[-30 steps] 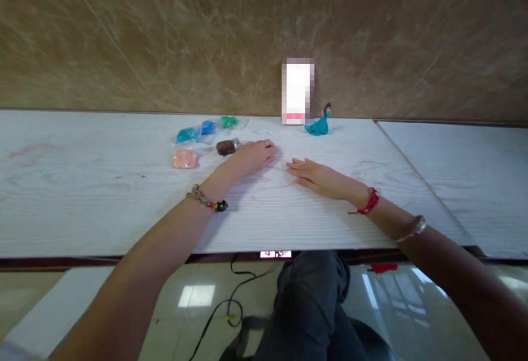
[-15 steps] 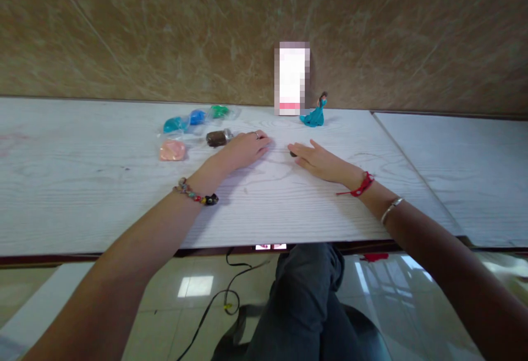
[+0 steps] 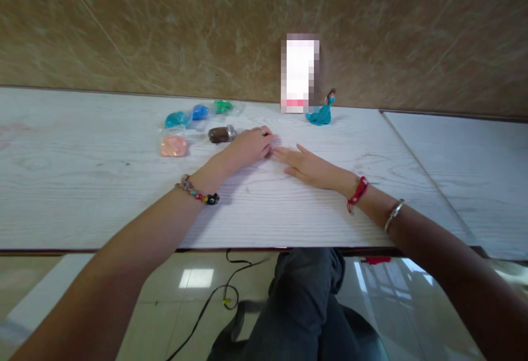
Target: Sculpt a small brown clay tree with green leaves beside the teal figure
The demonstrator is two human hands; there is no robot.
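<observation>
Presently, left hand point(image 3: 249, 149) half-curled, hold indeterminable; right hand point(image 3: 309, 168) flattened, nothing visibly gripped, over white wood-grained surface point(image 3: 264, 218). Apparent step: close fingertip work; next move needs steadiness.

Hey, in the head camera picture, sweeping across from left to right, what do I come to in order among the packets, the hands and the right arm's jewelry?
Pink packet → blue packet → brown packet → left hand → right hand → red bracelet → silver bangle. Packets with unclear places are left out.
</observation>
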